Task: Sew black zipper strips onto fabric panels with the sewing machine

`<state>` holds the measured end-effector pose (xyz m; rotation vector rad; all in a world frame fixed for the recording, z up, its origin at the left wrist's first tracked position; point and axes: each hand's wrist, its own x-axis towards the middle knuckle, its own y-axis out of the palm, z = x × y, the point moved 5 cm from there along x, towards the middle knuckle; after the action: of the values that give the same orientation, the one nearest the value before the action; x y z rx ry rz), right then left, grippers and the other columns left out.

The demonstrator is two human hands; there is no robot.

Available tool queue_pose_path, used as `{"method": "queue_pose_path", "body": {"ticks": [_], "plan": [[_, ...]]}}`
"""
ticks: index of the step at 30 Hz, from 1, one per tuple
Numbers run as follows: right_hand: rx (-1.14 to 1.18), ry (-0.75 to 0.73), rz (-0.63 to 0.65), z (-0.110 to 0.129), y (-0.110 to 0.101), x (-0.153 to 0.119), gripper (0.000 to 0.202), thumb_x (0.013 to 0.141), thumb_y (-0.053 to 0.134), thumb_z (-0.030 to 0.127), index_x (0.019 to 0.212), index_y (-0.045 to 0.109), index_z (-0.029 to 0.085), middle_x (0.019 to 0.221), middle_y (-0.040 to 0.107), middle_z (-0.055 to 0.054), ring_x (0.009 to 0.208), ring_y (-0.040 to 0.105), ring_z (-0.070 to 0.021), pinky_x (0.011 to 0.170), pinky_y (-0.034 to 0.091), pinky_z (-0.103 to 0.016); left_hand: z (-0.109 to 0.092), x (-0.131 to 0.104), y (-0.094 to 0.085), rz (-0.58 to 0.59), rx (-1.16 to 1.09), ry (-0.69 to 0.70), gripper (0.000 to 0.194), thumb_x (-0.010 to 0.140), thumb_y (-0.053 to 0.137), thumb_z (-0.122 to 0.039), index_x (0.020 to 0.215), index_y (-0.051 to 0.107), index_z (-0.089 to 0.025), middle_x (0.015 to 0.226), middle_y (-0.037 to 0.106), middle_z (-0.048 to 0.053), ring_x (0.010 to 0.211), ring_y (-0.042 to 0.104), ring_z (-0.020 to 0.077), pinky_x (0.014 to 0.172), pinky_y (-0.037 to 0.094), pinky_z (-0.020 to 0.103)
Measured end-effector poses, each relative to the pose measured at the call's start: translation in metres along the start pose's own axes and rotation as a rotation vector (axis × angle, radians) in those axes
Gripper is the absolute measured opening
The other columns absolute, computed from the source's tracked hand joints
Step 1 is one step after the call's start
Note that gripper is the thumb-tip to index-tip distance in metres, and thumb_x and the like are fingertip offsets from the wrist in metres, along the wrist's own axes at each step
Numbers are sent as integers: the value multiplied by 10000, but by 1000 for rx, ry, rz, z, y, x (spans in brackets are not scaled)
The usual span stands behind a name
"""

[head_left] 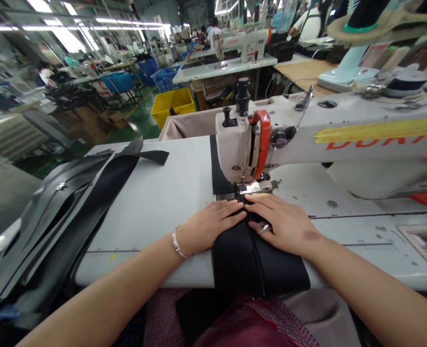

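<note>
To guide the black material well, we should keep both hands light and level, spread the pressure evenly on either side of its lengthwise line, and let the sewing machine draw it rather than push. We do best to keep our fingertips clear of the needle area, which sits just ahead of them. Our left hand and right hand lie flat with fingers extended, gripping nothing, fingertips nearly meeting at that line. The material lies under both hands on the worktop, running from the needle area back to the front edge by our lap.
</note>
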<state>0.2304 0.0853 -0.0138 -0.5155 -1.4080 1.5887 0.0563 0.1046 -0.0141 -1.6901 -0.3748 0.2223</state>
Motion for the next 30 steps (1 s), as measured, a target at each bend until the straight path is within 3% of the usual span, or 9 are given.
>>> {"method": "queue_pose_path", "body": {"ticks": [6, 30], "plan": [[-3, 16, 38, 0, 1, 2, 371, 859, 533, 330, 1218, 567, 241, 1398, 477, -35, 1286, 405, -237, 1006, 429, -420, 6, 2, -3, -5, 16, -53, 547, 895, 476, -207, 1426, 347, -230, 1442, 367, 97, 1330, 331, 246, 1125, 286, 413], [-68, 84, 55, -1, -1, 10, 327, 901, 469, 326, 1204, 558, 242, 1383, 491, -17, 1250, 432, -233, 963, 467, -420, 21, 8, -4, -68, -112, -55, 551, 881, 477, -115, 1403, 383, -264, 1448, 368, 66, 1315, 343, 220, 1116, 311, 419]]}}
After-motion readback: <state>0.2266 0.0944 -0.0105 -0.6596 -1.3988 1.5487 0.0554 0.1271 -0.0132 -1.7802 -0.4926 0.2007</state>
